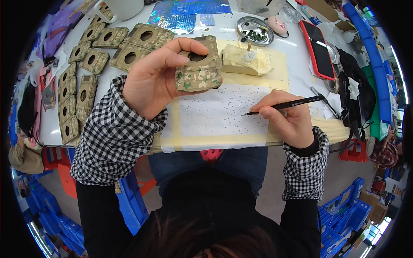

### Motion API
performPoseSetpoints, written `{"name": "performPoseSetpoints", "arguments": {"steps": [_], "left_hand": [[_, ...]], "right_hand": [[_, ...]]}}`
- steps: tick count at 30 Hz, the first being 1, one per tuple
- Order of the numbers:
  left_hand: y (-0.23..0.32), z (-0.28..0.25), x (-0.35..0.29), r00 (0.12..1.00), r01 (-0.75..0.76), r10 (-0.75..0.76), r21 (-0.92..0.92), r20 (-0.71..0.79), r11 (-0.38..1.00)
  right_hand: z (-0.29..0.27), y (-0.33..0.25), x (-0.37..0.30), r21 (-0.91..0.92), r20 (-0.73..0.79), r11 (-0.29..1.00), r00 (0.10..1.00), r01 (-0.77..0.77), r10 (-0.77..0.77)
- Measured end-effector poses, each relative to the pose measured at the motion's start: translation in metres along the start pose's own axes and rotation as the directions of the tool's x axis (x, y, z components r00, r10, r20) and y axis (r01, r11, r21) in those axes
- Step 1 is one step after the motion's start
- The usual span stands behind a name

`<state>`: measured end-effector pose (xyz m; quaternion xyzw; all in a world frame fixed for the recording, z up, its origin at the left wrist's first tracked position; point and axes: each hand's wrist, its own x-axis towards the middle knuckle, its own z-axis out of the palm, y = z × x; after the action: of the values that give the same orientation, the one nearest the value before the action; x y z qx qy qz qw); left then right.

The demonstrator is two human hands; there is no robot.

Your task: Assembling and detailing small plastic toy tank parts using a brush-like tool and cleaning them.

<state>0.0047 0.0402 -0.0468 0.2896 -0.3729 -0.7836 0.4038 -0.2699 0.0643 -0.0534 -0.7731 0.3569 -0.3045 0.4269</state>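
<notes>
My left hand (152, 77) is closed around a camouflage-patterned block (198, 73) with a dark oval opening, raised over the table's near middle. The thumb and forefinger lie at the opening's edge. To the right, my right hand (289, 118) pinches a fine paintbrush (297, 103) with a black handle, its thin tip pointing left. That tip is apart from the block and just over a white paper sheet (215, 114) speckled with small dark dabs. Behind the sheet, a tape-covered block (245, 60) carries a small whitish pot (250, 55).
Several similar camouflage pieces (92, 60) lie at the left. A white mug (124, 7) stands at the far left. Further back is a round metal dish (254, 31) with dark green bits. A red-cased phone (316, 49) and a black bag (355, 86) sit at the right.
</notes>
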Motion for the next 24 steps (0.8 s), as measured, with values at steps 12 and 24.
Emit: {"name": "performPoseSetpoints", "arguments": {"steps": [12,24], "left_hand": [[-0.0006,0.0016,0.0007,1.000,-0.006,0.006,0.016,-0.026,1.000],[-0.0004,0.0028,0.0018,1.000,-0.009,0.009,-0.011,0.006,1.000]], "right_hand": [[-0.0012,-0.0005,-0.0001,-0.023,-0.005,1.000,1.000,0.002,-0.002],[-0.0024,-0.0019,-0.0026,0.043,-0.046,0.999,0.999,0.006,-0.004]]}}
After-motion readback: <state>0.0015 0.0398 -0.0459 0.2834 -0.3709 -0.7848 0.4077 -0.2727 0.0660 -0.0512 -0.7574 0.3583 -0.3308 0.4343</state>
